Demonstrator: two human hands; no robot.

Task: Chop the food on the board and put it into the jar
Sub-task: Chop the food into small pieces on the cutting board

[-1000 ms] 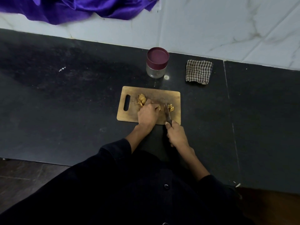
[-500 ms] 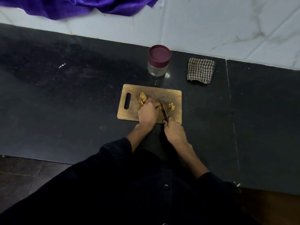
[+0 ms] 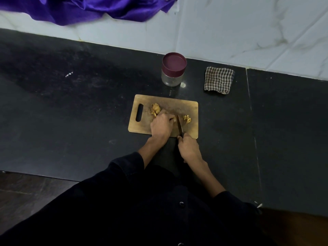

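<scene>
No readable brand, label or writing on any item.

Food: pale yellow-tan, knobbly, in two lots on the wooden cutting board. Uncut lump sits left of centre toward the far edge; small heap of cut pieces lies toward the right end. What kind of food cannot be told.

Left hand lies knuckles up on the board, fingers curled down and pressed on a piece mostly hidden beneath them. Right hand at the board's near edge, fist wrapped tight round the handle of a knife; dark narrow blade points away, between the left fingertips and the cut heap.

Board: rectangular, rounded corners, slot handle at left end, worn matte surface.

Jar: clear, round, maroon lid on, standing just beyond the board's far edge. Checked cloth, folded, right of jar. Black stone counter; white marbled wall tiles; glossy purple fabric at far left. Dark sleeves.
</scene>
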